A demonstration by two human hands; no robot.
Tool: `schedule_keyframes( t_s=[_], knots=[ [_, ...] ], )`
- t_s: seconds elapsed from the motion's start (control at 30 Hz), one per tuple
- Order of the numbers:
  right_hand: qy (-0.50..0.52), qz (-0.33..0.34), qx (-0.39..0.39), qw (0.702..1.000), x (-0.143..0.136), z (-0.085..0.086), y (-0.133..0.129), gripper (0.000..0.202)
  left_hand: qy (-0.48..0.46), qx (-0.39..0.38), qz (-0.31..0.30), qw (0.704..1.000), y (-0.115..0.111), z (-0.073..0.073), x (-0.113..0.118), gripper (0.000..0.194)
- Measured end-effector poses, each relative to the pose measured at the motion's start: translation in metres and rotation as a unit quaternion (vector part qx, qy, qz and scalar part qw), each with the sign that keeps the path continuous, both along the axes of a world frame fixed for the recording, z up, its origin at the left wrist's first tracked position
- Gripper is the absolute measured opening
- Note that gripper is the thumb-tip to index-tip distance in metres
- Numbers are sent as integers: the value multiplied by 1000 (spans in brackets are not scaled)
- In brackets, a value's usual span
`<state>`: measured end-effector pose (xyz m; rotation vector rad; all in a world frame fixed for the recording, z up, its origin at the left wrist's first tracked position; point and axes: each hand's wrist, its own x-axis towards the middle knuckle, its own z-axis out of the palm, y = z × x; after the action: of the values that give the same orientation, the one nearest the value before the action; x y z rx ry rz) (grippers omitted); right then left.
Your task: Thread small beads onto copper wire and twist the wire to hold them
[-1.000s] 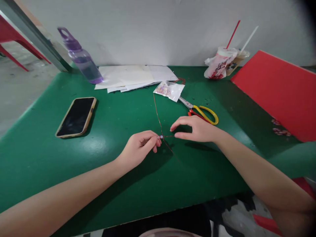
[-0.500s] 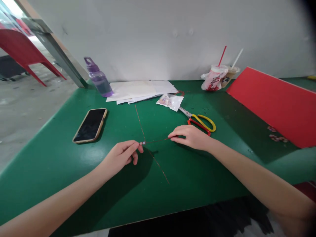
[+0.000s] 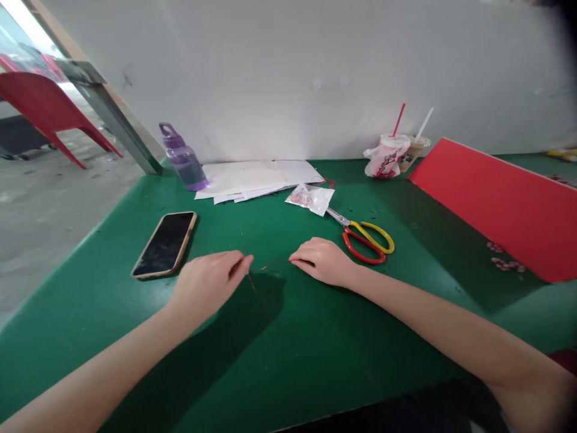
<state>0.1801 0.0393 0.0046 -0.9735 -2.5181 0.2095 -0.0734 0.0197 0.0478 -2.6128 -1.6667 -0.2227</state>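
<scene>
A thin copper-coloured wire (image 3: 265, 267) stretches across the gap between my hands, just above the green table. My left hand (image 3: 211, 273) is closed in a pinch where strands of the wire cross; short lengths stick out above and below its fingertips. What else sits under those fingers is hidden. At the other end, my right hand (image 3: 322, 261) pinches the wire between thumb and fingers. Scissors (image 3: 360, 233) with one yellow and one red handle lie just beyond my right hand. A small clear packet of beads (image 3: 310, 198) touches their blades.
A phone (image 3: 166, 245) lies left of my left hand. White papers (image 3: 261, 176) and a purple bottle (image 3: 183, 159) are by the wall. Two drink cups (image 3: 390, 155) stand at the back right, near a red board (image 3: 500, 204) with bead clusters (image 3: 507, 263) by its edge.
My left hand has turned over, and the small pale beads at its fingertips are now out of sight. My right hand has moved left, closer to it. The wire strands have swung and look shorter.
</scene>
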Motion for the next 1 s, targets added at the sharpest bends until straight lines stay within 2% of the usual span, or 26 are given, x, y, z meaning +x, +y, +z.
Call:
schedule_keyframes(
  t_s=[0.1,0.2,0.37,0.6,0.77,1.0],
  knots=[
    [7,4,9,1000,-3,-1,4,20,-27,55,-130,990,4,2,28,27],
    [20,-4,20,1000,-3,-3,6,20,4,33,-175,984,12,1,54,17],
    [36,-30,47,998,-1,-9,9,22,25,26,-176,984,23,-5,74,11],
    [23,-49,68,996,-3,-10,10,22,12,36,-167,985,24,-16,70,18],
    [19,-45,70,996,5,-7,11,15,5,31,-161,987,26,-16,68,21],
    [26,-40,72,996,8,-11,15,17,0,23,-155,988,28,-17,69,24]
  ],
)
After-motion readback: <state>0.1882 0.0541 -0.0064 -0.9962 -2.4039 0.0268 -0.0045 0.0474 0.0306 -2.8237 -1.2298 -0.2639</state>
